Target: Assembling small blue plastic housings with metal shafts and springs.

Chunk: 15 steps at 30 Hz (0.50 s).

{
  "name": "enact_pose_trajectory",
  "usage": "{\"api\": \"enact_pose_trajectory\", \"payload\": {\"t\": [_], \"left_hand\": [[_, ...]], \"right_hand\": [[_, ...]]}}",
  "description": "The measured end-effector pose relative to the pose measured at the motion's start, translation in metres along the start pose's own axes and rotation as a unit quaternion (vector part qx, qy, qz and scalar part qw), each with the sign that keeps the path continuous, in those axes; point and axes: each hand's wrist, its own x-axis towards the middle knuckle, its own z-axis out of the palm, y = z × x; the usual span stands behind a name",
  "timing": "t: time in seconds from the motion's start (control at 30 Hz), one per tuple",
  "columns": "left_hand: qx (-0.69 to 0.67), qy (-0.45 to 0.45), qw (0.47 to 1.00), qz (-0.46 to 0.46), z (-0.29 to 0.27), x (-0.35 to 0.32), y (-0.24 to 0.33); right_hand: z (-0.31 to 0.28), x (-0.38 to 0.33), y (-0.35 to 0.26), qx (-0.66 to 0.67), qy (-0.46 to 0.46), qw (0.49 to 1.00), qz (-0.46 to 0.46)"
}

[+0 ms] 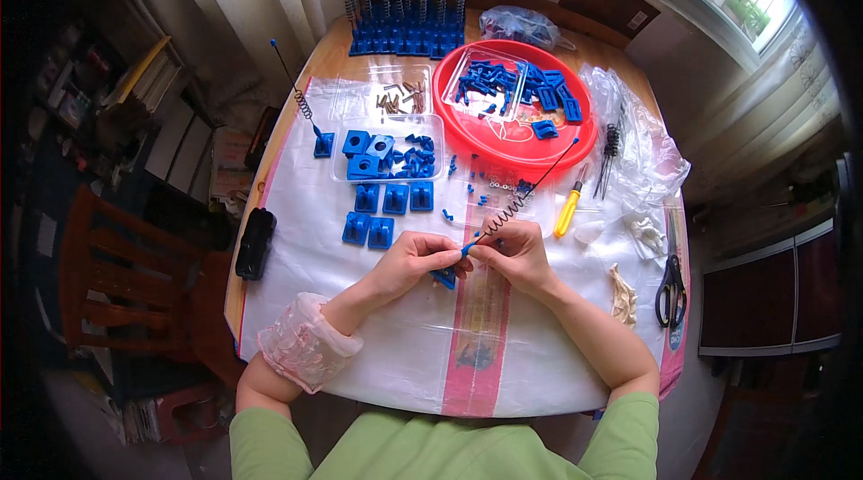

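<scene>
The left hand comes in from about seven o'clock and is curled narrow, its fingertips pinched on a small blue plastic block that sits just under the thumb, near the middle of the table. The right hand comes in from about five o'clock, also closed to a pinch, gripping the lower end of a thin black rod with a coiled spring around it. The two hands meet fingertip to fingertip, so neither is clearly nearer; the block lies just below and between them, a touch closer to the left hand. The rod's long axis runs slantwise, from the pinched end by the block up toward two o'clock, its free tip reaching the rim of a red round tray full of blue parts. From the hands, a yellow-handled screwdriver lies close at two o'clock, a cluster of loose blue blocks at ten o'clock, and a finished block with an upright sprung rod farther out at eleven o'clock. Black scissors rest well apart at three o'clock. The table is covered in clear plastic sheeting.
</scene>
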Motion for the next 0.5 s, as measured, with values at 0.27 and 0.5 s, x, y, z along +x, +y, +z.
{"api": "enact_pose_trajectory", "payload": {"t": [0.27, 0.5], "left_hand": [[0.003, 0.009, 1.0, -0.006, -0.0011, 0.0001, -0.0025], [-0.043, 0.009, 0.999, -0.019, 0.0001, -0.0008, 0.0028]], "right_hand": [[-0.0016, -0.0005, 0.0038, -0.015, 0.002, 1.0, -0.002], [0.0023, -0.0017, -0.0022, -0.005, 0.016, 1.0, 0.013]]}}
